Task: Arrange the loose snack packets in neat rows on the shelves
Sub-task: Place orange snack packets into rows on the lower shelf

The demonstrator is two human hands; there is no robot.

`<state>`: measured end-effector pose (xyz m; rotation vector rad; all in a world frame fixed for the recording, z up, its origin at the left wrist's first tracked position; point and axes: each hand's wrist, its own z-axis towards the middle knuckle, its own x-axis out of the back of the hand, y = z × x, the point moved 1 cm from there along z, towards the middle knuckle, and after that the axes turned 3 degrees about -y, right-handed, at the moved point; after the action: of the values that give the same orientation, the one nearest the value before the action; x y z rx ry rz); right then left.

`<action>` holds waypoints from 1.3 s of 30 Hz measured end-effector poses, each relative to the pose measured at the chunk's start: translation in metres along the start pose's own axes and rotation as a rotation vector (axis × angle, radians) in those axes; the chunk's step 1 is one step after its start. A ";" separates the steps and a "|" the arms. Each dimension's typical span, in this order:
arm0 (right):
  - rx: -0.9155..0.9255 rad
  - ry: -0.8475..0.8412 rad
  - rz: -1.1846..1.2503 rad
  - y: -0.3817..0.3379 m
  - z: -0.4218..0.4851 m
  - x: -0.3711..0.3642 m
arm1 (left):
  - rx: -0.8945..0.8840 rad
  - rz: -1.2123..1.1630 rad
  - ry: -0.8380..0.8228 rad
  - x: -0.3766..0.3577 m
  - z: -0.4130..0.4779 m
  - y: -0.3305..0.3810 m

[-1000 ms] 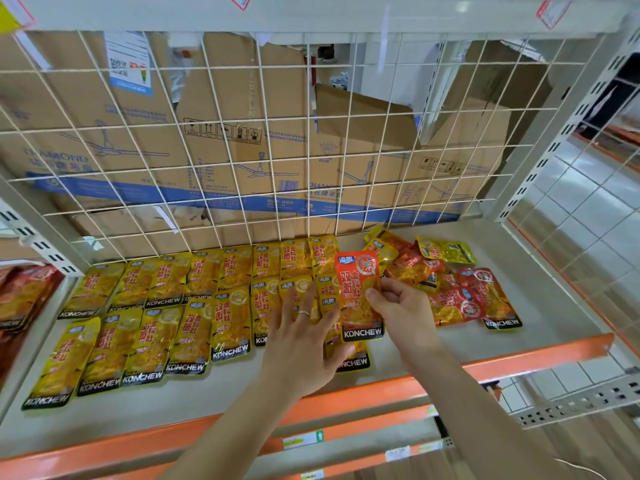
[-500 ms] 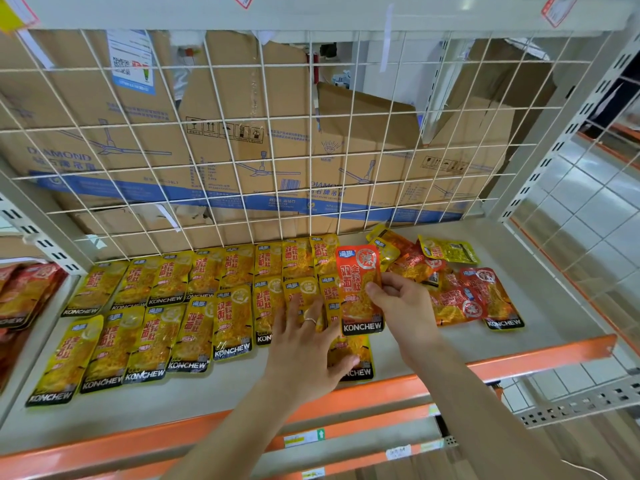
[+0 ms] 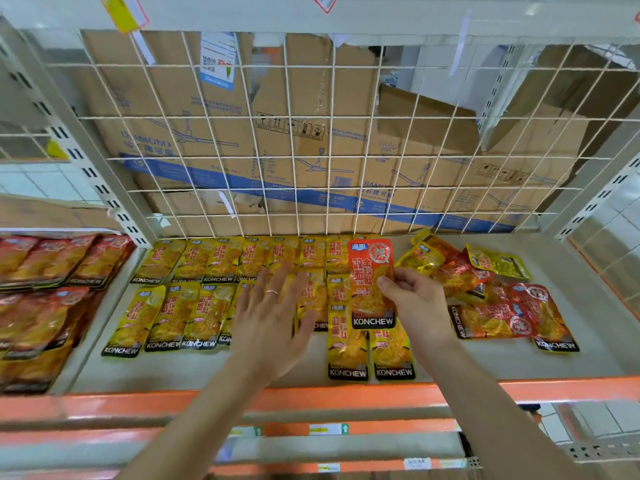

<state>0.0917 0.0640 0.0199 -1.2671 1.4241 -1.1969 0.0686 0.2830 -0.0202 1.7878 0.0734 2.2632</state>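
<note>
Sliding leftward since half a second ago, the left hand (image 3: 273,317) now spreads flat, holding nothing, over the yellow packets (image 3: 194,261) laid in two rows on the shelf (image 3: 571,368), while the right hand (image 3: 415,299) pinches a red packet (image 3: 370,282) by its side edge, upright above the rows' right end. Beside it a loose heap (image 3: 485,292) of red and yellow packets lies unsorted. Seen from the head camera, the likely hazard is a sweeping palm skewing the finished rows or nudging the two front packets (image 3: 370,358) toward the orange rail (image 3: 346,393).
</note>
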 end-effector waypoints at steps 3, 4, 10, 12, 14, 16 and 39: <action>0.006 -0.033 0.004 0.001 0.001 -0.032 | 0.081 0.012 0.049 0.026 -0.014 -0.034; 0.011 -0.043 -0.001 0.002 0.000 -0.045 | 0.103 0.017 0.068 0.035 -0.021 -0.045; 0.086 -0.184 -0.020 -0.003 -0.027 -0.132 | 0.209 0.041 0.092 0.070 -0.075 -0.114; 0.108 -0.224 -0.027 -0.006 -0.040 -0.162 | 0.247 0.048 0.098 0.081 -0.094 -0.139; 0.114 -0.250 -0.028 -0.008 -0.054 -0.188 | 0.275 0.065 0.114 0.094 -0.111 -0.161; 0.108 -0.275 -0.016 -0.009 -0.068 -0.213 | 0.300 0.071 0.122 0.107 -0.126 -0.183; 0.091 -0.359 -0.078 -0.006 -0.183 -0.420 | 0.299 0.099 0.116 0.183 -0.258 -0.382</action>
<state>-0.0391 0.5018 0.0581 -1.4022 1.0567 -1.0109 -0.1548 0.7249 0.0160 1.8322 0.3712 2.5382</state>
